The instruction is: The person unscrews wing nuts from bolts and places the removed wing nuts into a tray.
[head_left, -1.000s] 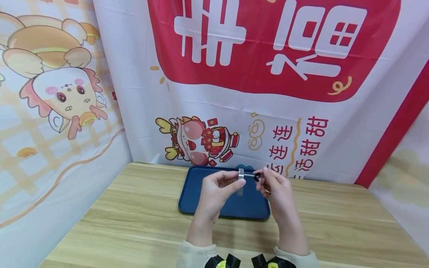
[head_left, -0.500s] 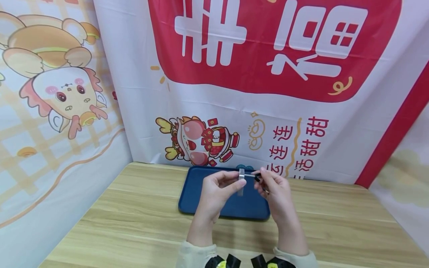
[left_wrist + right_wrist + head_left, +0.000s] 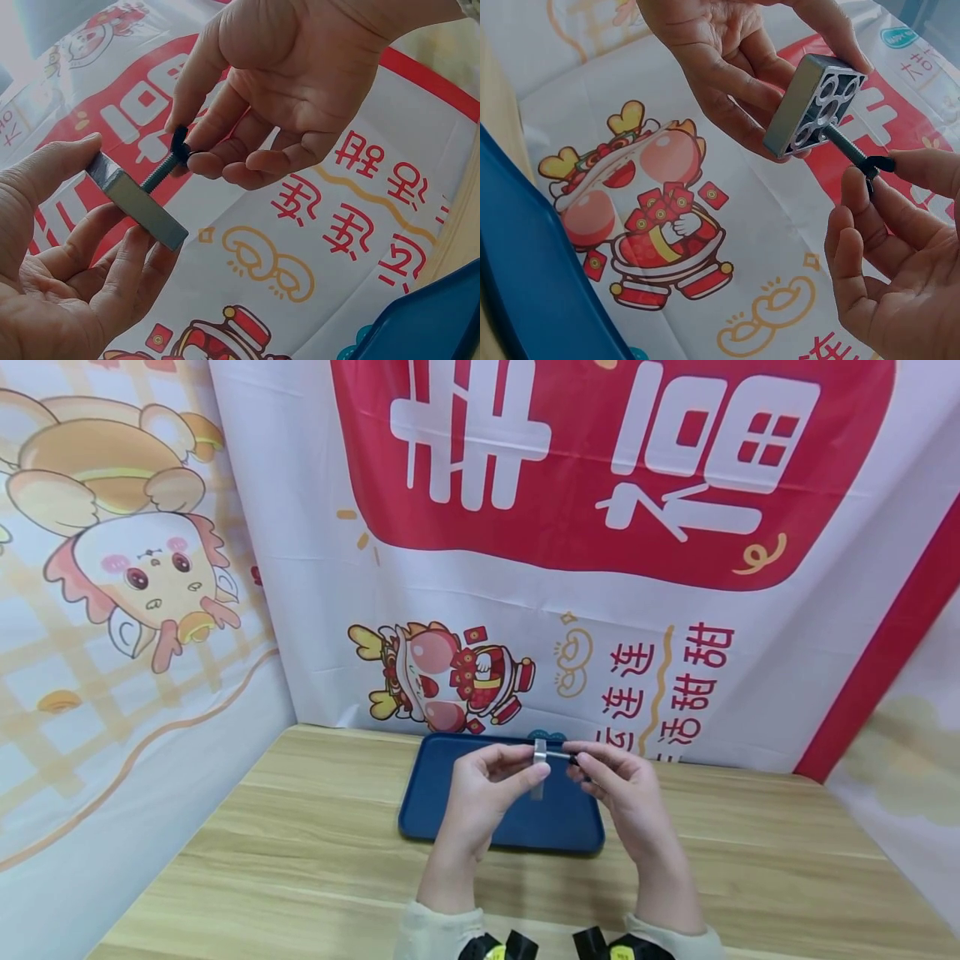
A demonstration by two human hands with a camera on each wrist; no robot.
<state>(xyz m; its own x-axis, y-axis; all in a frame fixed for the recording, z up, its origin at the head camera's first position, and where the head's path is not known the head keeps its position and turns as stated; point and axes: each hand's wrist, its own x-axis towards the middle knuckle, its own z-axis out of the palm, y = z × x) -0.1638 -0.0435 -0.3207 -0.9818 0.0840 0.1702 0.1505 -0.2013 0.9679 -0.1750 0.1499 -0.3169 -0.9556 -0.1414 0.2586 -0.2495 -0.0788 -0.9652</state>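
My left hand (image 3: 480,789) pinches a small silvery metal block (image 3: 139,199) by its edges between thumb and fingers. In the right wrist view the block's face shows several round holes in a raised frame. A wing screw (image 3: 846,145) with a threaded metal shaft and black wings runs into that face, most of its thread showing between block and wings. My right hand (image 3: 630,789) has its thumb and fingertips at the black wings (image 3: 181,146), pinching them. In the head view both hands are raised over the blue tray, and the right fingers partly cover the wings.
A blue tray (image 3: 435,814) lies on the wood-grain table (image 3: 322,827), near its back edge. Behind it hangs a white and red printed cloth (image 3: 315,635). Another printed cloth (image 3: 247,710) covers the left side.
The right hand's thumb and fingers have shifted around the wings, and its wrist has moved slightly right. The left hand and the block stay nearly in place.
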